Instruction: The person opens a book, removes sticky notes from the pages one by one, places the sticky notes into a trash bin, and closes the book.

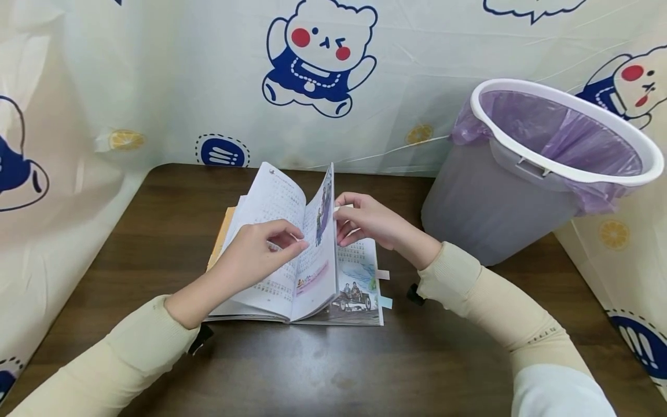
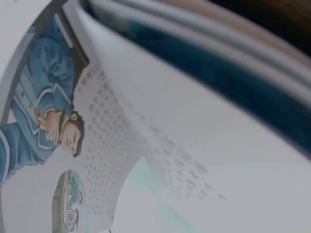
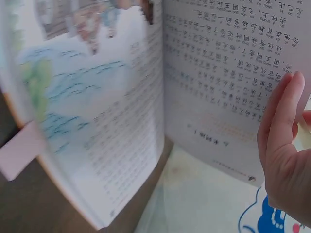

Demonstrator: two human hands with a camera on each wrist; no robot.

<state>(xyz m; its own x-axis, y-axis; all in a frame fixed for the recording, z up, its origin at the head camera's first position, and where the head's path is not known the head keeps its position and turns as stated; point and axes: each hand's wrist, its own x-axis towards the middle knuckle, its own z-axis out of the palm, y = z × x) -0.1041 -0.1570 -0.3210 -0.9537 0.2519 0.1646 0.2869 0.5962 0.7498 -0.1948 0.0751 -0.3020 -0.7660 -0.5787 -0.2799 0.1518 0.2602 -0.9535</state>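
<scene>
An open book with printed text and coloured pictures lies on the table. Several of its leaves stand up near the middle, their faces turned sideways. Above the left page hovers my left hand, its fingers bent loosely and a gap between thumb and index finger. At the outer edge of a raised page, my right hand touches the paper from the right side. Nearly straight fingers lie against the printed page in the right wrist view. The left wrist view shows a curved page close up, without the hand.
A grey bin with a white rim and purple liner stands at the right back of the brown wooden table. Pink and blue tabs stick out of the book's right edge. A bear-patterned curtain hangs behind.
</scene>
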